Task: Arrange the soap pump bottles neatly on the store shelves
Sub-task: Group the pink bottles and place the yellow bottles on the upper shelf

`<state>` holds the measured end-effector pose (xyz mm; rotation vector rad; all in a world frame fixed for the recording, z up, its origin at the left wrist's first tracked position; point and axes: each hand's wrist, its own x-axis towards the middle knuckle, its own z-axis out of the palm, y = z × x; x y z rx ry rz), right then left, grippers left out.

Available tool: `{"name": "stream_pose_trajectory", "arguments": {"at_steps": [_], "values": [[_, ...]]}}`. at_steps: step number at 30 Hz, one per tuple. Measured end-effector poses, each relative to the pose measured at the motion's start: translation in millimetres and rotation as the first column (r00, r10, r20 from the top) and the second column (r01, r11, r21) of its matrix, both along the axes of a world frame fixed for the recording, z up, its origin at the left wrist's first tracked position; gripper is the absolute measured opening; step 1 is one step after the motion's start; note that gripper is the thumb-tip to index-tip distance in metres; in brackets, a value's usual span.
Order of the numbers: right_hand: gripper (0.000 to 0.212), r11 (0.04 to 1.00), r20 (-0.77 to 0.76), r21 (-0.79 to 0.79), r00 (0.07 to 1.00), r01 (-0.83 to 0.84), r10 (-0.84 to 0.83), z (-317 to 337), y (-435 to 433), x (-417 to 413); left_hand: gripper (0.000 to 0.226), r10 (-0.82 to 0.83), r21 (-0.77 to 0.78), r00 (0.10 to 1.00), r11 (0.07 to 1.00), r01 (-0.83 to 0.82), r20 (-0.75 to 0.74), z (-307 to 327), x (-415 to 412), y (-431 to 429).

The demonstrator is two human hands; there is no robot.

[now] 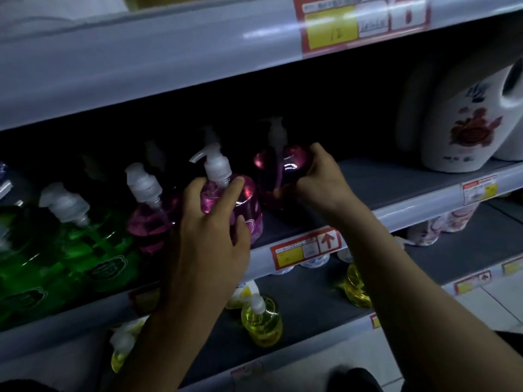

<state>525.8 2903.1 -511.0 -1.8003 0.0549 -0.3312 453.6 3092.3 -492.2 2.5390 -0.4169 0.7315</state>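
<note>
On the middle shelf stand pink soap pump bottles with white pumps. My left hand grips the front pink bottle near the shelf's front edge. My right hand holds a second pink bottle to the right and farther back, upright on the shelf. Another pink bottle stands just left of my left hand. Green pump bottles fill the shelf's left part.
A large white detergent jug with a red flower stands at the shelf's right end. Yellow pump bottles sit on the lower shelf. Red-and-yellow price tags line the shelf edges. The upper shelf overhangs closely.
</note>
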Motion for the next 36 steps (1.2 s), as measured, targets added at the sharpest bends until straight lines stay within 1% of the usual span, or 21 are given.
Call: {"name": "stream_pose_trajectory", "arguments": {"at_steps": [2, 5, 7, 11, 14, 15, 17, 18, 20, 21, 22, 23, 24, 25, 26, 27, 28, 29, 31, 32, 36], "values": [[0.079, 0.998, -0.029, -0.023, 0.998, 0.055, -0.055, -4, 6, 14, 0.054, -0.014, -0.014, 1.000, 1.000, 0.014, 0.015, -5, 0, 1], [0.091, 0.995, -0.039, -0.043, 0.995, 0.089, -0.091, -10, 17, 30, 0.054, -0.024, -0.041, 0.999, 0.999, 0.025, 0.032, -11, 1, 1], [0.091, 0.994, -0.039, -0.065, 0.995, 0.093, -0.096, -17, 19, 39, 0.053, -0.019, -0.059, 0.999, 0.998, 0.021, 0.040, -11, 1, 0], [0.078, 0.990, -0.056, -0.095, 0.992, 0.103, -0.109, -10, 18, 33, 0.053, -0.040, -0.060, 0.998, 0.997, 0.043, 0.047, -12, 2, 2], [0.056, 0.965, 0.002, -0.231, 0.992, 0.124, -0.127, 1, 19, 9, 0.056, -0.053, -0.058, 0.998, 0.997, 0.055, 0.045, -15, -2, 1], [0.051, 0.931, 0.062, -0.323, 0.985, 0.171, -0.159, 5, 20, -4, 0.054, -0.067, -0.056, 0.995, 0.996, 0.071, 0.077, -16, -6, -1], [0.049, 0.823, 0.195, -0.512, 0.967, 0.244, -0.165, 7, 25, -33, 0.042, -0.121, -0.037, 0.977, 0.991, 0.129, 0.175, -23, -16, -8], [0.047, 0.746, 0.241, -0.607, 0.958, 0.275, -0.157, 5, 26, -48, 0.036, -0.149, -0.023, 0.968, 0.987, 0.157, 0.202, -28, -21, -14], [0.040, 0.583, 0.289, -0.746, 0.945, 0.323, -0.153, 1, 19, -76, 0.026, -0.218, 0.015, 0.958, 0.976, 0.219, 0.185, -39, -30, -29], [0.038, 0.525, 0.264, -0.799, 0.955, 0.293, -0.132, -2, 10, -89, 0.022, -0.254, 0.040, 0.955, 0.967, 0.251, 0.154, -46, -35, -37], [0.035, 0.491, 0.185, -0.846, 0.978, 0.207, -0.093, -2, -2, -104, 0.019, -0.291, 0.068, 0.951, 0.956, 0.285, 0.108, -52, -39, -46], [0.030, 0.488, 0.041, -0.871, 0.998, 0.058, -0.045, -1, -16, -117, 0.017, -0.327, 0.094, 0.944, 0.942, 0.322, 0.042, -59, -42, -54], [0.027, 0.468, -0.149, -0.874, 0.989, -0.132, -0.001, -1, -33, -129, 0.014, -0.360, 0.112, 0.932, 0.925, 0.362, -0.042, -67, -44, -63], [0.027, 0.410, -0.350, -0.853, 0.937, -0.323, 0.010, -1, -53, -137, 0.014, -0.385, 0.118, 0.912, 0.908, 0.402, -0.138, -77, -45, -72], [0.029, 0.343, -0.537, -0.800, 0.842, -0.492, -0.044, -5, -73, -141, 0.015, -0.407, 0.113, 0.884, 0.891, 0.440, -0.231, -85, -46, -82], [0.033, 0.292, -0.668, -0.734, 0.730, -0.613, -0.145, -9, -91, -141, 0.019, -0.429, 0.094, 0.847, 0.874, 0.478, -0.315, -95, -46, -93], [0.035, 0.297, -0.737, -0.675, 0.633, -0.675, -0.236, -16, -105, -138, 0.022, -0.448, 0.077, 0.812, 0.858, 0.508, -0.376, -103, -46, -106], [0.036, 0.344, -0.765, -0.644, 0.584, -0.683, -0.272, -26, -117, -132, 0.024, -0.464, 0.066, 0.778, 0.841, 0.537, -0.423, -113, -45, -119], [0.034, 0.507, -0.747, -0.649, 0.604, -0.568, -0.280, -52, -135, -119, 0.026, -0.477, 0.060, 0.717, 0.811, 0.582, -0.508, -136, -42, -146], [0.034, 0.564, -0.723, -0.659, 0.623, -0.497, -0.296, -67, -140, -113, 0.029, -0.476, 0.072, 0.702, 0.799, 0.597, -0.530, -146, -40, -156], [0.043, 0.693, -0.612, -0.693, 0.668, -0.197, -0.423, -121, -171, -101, 0.037, -0.444, 0.208, 0.708, 0.748, 0.630, -0.548, -178, -23, -191]]}}
